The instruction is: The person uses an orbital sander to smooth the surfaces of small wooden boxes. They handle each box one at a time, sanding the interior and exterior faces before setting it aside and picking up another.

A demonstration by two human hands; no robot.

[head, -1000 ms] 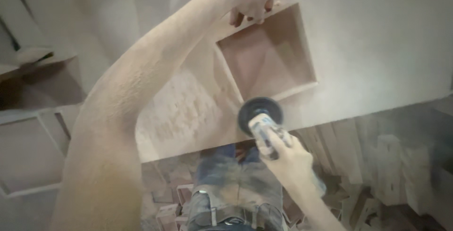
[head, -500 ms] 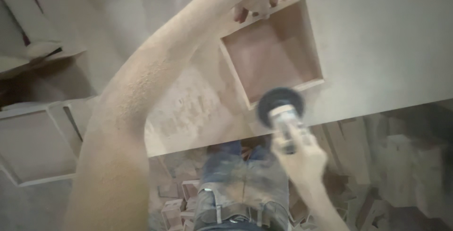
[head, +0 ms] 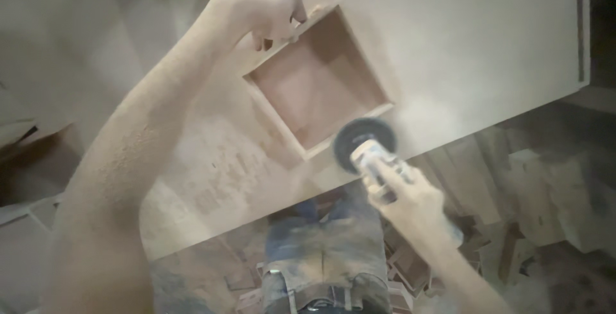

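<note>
Where dust hangs thickest: over the pale, flat worktop (head: 462, 44), a smooth board with a straight front edge.
Box: an open square wooden box (head: 317, 89) with thin walls and a reddish-brown floor, lying on the worktop, turned at an angle.
Left hand: the left hand (head: 273, 9) is curled tight on the box's far corner wall; forearm coated in fine dust.
Right hand: the right hand (head: 410, 202) is wrapped around the body of a grinder (head: 378, 160).
Grinder: its dark round disc (head: 364, 142) sits at the box's near corner; contact is blurred by dust.
Floor: wood offcuts (head: 487, 186) lie scattered below the worktop edge.
</note>
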